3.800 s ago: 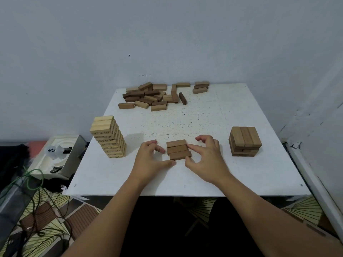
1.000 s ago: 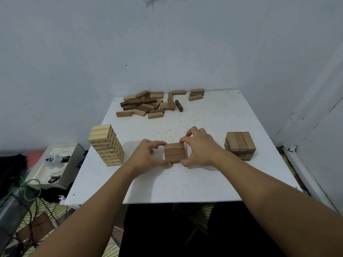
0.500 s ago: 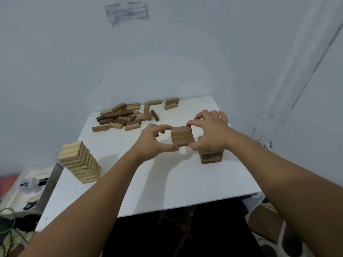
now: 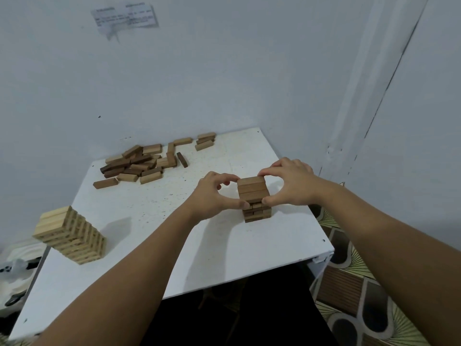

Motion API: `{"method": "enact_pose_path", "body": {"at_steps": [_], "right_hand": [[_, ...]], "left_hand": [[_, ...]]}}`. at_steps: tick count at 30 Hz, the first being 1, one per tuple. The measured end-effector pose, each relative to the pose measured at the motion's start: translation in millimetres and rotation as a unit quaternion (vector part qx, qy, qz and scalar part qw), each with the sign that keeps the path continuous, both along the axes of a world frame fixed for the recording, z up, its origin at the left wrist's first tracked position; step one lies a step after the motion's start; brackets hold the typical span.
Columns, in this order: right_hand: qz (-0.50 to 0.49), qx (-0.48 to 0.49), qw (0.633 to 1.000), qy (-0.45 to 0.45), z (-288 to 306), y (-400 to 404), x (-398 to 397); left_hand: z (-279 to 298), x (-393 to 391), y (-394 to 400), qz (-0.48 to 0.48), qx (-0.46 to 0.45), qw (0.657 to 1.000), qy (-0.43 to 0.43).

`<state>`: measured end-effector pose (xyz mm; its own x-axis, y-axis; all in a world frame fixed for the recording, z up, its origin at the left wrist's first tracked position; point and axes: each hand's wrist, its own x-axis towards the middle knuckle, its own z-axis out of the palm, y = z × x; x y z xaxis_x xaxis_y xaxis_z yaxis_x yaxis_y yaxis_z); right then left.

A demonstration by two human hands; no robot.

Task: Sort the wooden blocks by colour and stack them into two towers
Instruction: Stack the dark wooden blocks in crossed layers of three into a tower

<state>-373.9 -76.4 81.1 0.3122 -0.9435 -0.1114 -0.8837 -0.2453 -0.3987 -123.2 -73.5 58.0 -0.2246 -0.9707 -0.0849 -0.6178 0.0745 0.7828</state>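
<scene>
Two bare forearms, no sleeves, left hand (image 4: 212, 196) and right hand (image 4: 290, 187) ungloved

Bare table (image 4: 154, 221) lies open between light tower (image 4: 71, 237) and dark tower (image 4: 257, 212).

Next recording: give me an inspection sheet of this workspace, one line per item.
Surface: white table, speckled.
Job's things: pale tower at left; brown tower at right; layer of three brown blocks held over it; loose pile at the far edge.
Clutter: nothing seen on the table.
Hands: left hand and right hand pinch the layer from both sides.
Cables: nothing seen.
Surroundings: pale wall with a paper notice; patterned floor.
</scene>
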Motion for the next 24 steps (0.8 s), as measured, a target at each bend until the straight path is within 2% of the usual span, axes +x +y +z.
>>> {"method": "enact_pose_path", "body": {"at_steps": [18,19,21,24], "right_hand": [[0.000,0.066,0.996,-0.056,-11,-1,-5],[-0.006,0.074,0.994,-0.078,-12,0,-6],[-0.038,0.090,0.978,-0.184,-17,4,-6],[-0.114,0.126,0.904,-0.391,-30,14,3]], "left_hand": [[-6,-4,13,0.027,0.045,0.997,0.051],[-7,-3,14,0.027,0.055,0.996,0.065],[-9,-4,19,0.045,0.071,0.991,0.108],[-10,-18,33,0.121,0.081,0.965,0.217]]}}
